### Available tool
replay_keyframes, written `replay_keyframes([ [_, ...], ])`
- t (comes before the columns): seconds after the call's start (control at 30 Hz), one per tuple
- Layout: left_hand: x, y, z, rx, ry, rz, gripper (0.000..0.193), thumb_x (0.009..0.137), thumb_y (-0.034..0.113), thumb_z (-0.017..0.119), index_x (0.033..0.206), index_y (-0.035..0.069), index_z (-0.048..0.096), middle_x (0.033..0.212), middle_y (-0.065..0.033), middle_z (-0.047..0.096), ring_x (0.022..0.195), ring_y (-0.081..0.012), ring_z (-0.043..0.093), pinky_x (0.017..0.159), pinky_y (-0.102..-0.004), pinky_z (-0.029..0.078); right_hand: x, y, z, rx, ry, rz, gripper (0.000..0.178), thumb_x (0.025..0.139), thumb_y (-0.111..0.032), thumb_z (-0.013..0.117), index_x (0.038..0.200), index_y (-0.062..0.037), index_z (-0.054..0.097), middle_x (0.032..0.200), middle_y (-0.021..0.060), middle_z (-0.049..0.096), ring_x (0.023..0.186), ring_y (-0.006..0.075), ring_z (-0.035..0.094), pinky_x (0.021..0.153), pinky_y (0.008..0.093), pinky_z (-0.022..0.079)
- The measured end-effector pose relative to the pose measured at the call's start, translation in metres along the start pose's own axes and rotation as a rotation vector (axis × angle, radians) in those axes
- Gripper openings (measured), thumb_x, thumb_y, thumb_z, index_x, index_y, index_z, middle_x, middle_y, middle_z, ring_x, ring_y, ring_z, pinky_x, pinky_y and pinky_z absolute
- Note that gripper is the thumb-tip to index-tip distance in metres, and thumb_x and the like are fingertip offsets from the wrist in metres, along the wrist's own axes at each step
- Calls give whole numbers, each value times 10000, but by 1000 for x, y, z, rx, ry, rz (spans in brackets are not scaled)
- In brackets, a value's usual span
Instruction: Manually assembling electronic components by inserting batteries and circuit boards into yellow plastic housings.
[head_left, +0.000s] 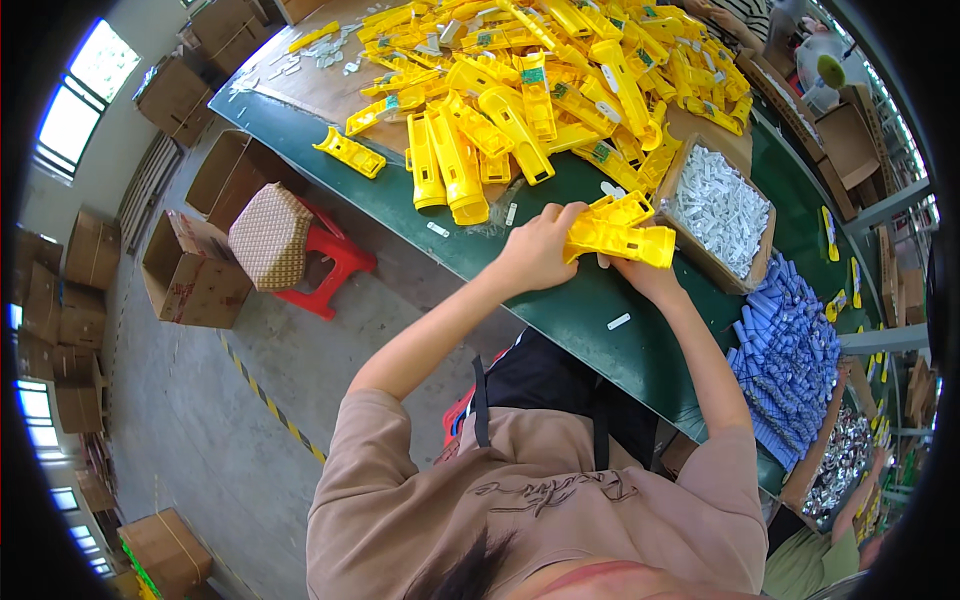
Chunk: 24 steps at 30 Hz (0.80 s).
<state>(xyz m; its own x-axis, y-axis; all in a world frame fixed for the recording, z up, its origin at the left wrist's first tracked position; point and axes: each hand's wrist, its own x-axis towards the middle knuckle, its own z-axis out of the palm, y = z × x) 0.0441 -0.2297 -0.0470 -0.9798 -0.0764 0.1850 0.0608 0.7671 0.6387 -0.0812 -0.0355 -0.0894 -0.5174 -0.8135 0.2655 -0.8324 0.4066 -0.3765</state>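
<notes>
Above the table's near edge I hold a yellow plastic housing (640,246), hollow and open on its upper side. My left hand (541,247) is closed around its left end. From below, my right hand (647,278) grips it, with most of the fingers hidden behind the plastic. Whether one piece or two are in my hands, I cannot tell. A large pile of similar yellow housings (462,170) lies just beyond, some with small green circuit boards (532,76) inside. Right of my hands stands a cardboard box (718,278) full of small clear-and-white strips (722,210).
Blue cylindrical cells (790,355) are heaped at the right, beside a box of shiny metal parts (838,465). A loose white strip (619,321) lies on the green table (570,300). A red stool (340,262) and cartons (200,285) stand on the left. Other people sit nearby.
</notes>
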Motion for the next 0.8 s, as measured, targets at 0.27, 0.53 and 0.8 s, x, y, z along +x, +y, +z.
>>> replay_keyframes([
  [0.27, -33, -4, -21, -174, 311, 134, 688, 606, 13, 697, 1226, 90, 408, 1136, -163, 481, 985, -353, 550, 846, -364, 467, 36, -42, -62, -386, 176, -406, 442, 672, -298, 674, 1005, -21, 586, 1012, 128, 566, 997, 305, 505, 873, 426, 383],
  [0.53, 11, -126, -141, -460, 760, -87, 675, 723, 11, 710, 1279, 66, 332, 1159, -145, 492, 1080, -238, 517, 899, -338, 451, 212, -128, -66, -179, 448, -601, 473, 754, -211, 639, 1194, -94, 510, 1176, 104, 533, 1112, 276, 492, 955, 404, 382],
  [0.8, 77, -354, -271, 382, 786, -638, 798, 673, 274, 693, 1313, 2, 303, 1173, -268, 480, 1055, -428, 510, 910, -456, 432, 167, -91, -8, 68, 245, -207, 364, 827, -192, 575, 1159, -52, 522, 1052, 143, 560, 966, 301, 560, 802, 385, 471],
])
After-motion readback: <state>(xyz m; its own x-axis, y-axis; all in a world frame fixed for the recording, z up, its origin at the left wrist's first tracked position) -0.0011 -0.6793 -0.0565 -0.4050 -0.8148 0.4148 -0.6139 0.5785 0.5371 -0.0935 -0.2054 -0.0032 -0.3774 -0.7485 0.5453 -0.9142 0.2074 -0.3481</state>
